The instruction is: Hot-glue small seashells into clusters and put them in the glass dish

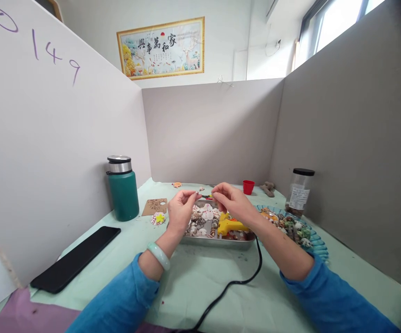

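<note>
My left hand and my right hand are raised above a metal tray of seashells. Both pinch the ends of a small thin piece held between their fingertips; I cannot make out what it is. A yellow glue gun lies in the tray under my right hand, and its black cord runs toward me across the table. A pale bangle sits on my left wrist.
A green flask and a brown card stand left of the tray, with a black phone nearer me. A blue plate of decorated pieces, a jar and a red cup are on the right. Partition walls enclose the desk.
</note>
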The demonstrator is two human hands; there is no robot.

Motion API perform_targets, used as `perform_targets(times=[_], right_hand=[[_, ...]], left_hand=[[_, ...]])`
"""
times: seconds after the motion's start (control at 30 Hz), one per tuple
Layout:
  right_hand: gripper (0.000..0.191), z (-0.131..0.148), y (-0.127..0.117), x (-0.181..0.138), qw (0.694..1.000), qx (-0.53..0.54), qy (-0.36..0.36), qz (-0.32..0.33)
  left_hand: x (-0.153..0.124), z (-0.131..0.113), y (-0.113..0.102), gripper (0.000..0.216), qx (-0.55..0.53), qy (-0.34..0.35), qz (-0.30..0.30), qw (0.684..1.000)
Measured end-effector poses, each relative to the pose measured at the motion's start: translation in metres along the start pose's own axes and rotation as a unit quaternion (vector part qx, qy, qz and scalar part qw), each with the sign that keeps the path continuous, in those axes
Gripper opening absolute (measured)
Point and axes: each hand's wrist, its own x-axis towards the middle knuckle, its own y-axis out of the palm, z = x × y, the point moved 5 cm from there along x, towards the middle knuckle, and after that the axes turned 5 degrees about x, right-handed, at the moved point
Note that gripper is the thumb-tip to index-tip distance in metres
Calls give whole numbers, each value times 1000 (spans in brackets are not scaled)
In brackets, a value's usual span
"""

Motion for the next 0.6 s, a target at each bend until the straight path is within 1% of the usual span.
perform_targets(times=[0.07, 0.17, 0.23, 0.3, 0.37, 0.43, 0.47, 0.5, 0.53, 0.6], right_hand=[[22, -3, 5, -3, 996, 82, 15, 3], [27, -6, 10, -4, 982, 182, 45, 17], [29, -6, 11, -6, 974, 216, 55, 32], [30, -4, 12, -7, 976, 208, 49, 35], [26, -2, 11, -9, 987, 157, 27, 19], [21, 2, 8, -11, 998, 55, -22, -20], [20, 5, 6, -12, 997, -11, -59, -43], [18, 9, 5, -14, 990, -79, -101, -65], [18, 13, 5, -16, 976, -142, -144, -86], [18, 18, 5, -19, 944, -232, -207, -113]], left_hand=[[-3, -2, 2, 20, 12, 14, 9, 1000], [-7, -4, 4, 18, 31, 29, 16, 999], [-9, -6, 5, 17, 49, 35, 15, 998], [-10, -7, 5, 16, 70, 44, 13, 997], [-11, -7, 5, 15, 88, 53, 10, 995], [-11, -7, 5, 14, 95, 62, 14, 993], [-12, -7, 6, 14, 95, 67, 17, 993], [-12, -7, 7, 14, 95, 73, 22, 993], [-13, -7, 8, 14, 94, 78, 27, 992], [-14, -8, 10, 14, 97, 87, 32, 991]])
